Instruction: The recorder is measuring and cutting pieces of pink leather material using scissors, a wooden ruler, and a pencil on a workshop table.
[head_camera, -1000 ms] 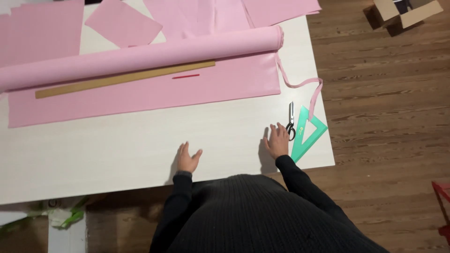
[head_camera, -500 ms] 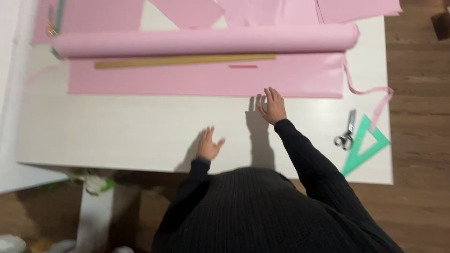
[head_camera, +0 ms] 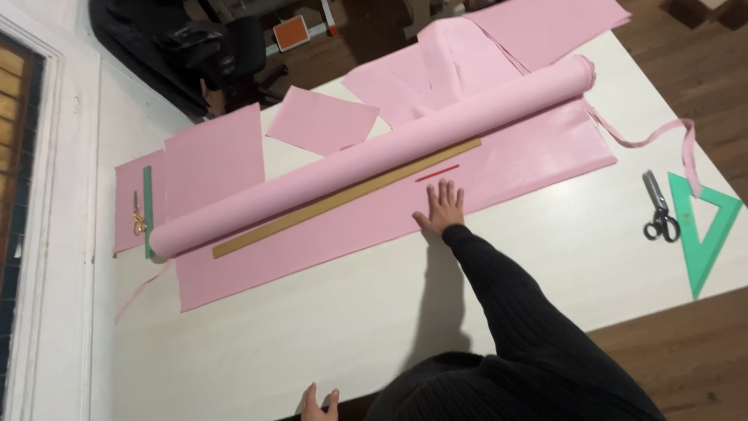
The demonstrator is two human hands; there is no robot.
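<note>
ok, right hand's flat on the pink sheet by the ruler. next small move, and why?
Probably slide the right hand up to pick up the red pencil. It lies just beyond the fingertips, beside the ruler, which already rests straight on the pink sheet below the roll. The left hand stays at the table edge, holding nothing.

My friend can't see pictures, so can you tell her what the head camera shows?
A person's right hand presses flat on pink fabric unrolled from a pink roll on a white table, beside a long wooden ruler. Their left hand rests at the table's near edge; scissors and a green triangle lie right.
</note>
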